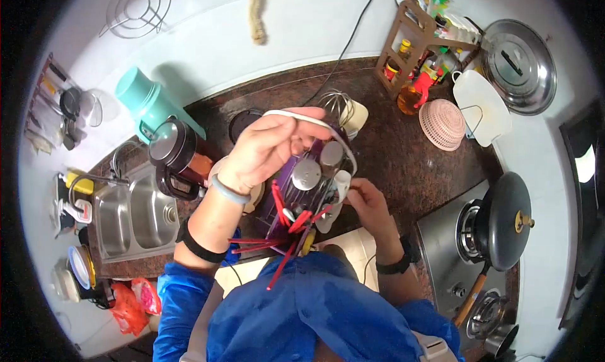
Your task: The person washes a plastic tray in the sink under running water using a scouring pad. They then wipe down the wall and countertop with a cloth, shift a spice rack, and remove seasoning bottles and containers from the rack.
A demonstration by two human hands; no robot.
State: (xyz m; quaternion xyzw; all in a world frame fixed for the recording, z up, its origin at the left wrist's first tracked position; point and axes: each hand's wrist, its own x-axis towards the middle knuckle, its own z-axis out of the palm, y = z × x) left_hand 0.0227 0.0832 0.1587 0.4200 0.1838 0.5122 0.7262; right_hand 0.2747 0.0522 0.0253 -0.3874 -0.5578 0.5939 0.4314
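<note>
My left hand (274,144) is raised over the counter with its fingers curled round a white cord (343,144). The cord arches right and down to a small white end piece (341,180). My right hand (370,204) is closed in a pinch at that end piece, lower and further right. Beneath both hands lies a purple rack-like item (271,201) with two round silver-topped pieces (307,174). Several red sticks (279,203) poke out of it near my body. My fingers partly hide the cord.
A double sink (150,207), a dark kettle (179,149) and a turquoise flask (157,103) are on the left. A whisk (337,103) lies behind the hands. At the right are a pink basket (442,124), a stove (450,236) and a lidded black pan (504,220).
</note>
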